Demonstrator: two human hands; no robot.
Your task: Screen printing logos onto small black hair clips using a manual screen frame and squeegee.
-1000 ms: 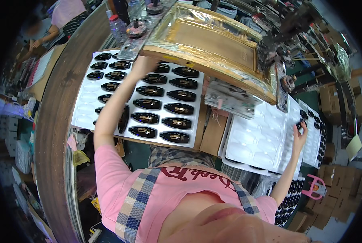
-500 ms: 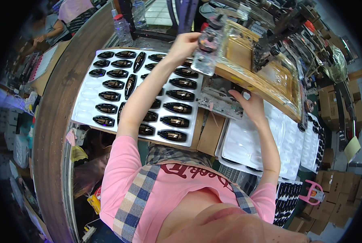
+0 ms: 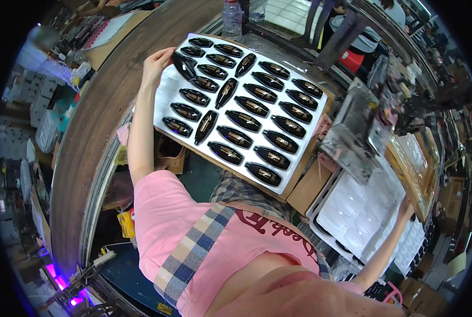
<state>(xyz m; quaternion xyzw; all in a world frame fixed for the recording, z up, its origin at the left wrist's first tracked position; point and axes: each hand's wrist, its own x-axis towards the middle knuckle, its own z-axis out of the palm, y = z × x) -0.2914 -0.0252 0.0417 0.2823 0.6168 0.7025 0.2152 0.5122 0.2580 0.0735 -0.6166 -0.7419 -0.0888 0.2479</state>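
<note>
My left hand [image 3: 158, 61] is at the far left corner of a white moulded tray [image 3: 167, 87]. Between its fingers is a glossy black boat-shaped piece [image 3: 183, 67], tilted over the tray's left column. Rows of similar black pieces [image 3: 244, 120] with gold printing lie in the tray, and a few are set at a different angle down the middle. Over on the right, my right hand [image 3: 406, 207] is beside the lower edge of a wooden screen frame [image 3: 422, 203], above stacked white trays [image 3: 347, 203]. Its fingers are largely hidden, so what it grips does not show.
A metal printing stand [image 3: 352, 134] rises just right of the tray. A cardboard box [image 3: 311, 185] lies below it. The long brown wooden bench edge [image 3: 83, 137] runs along my left. A clear bottle [image 3: 232, 18] stands behind the tray, and another person [image 3: 392, 13] is at the far right.
My left hand has swung from the printing stand to the tray's far left corner with a black piece. My right hand has moved right, out from under the frame. The view has turned left.
</note>
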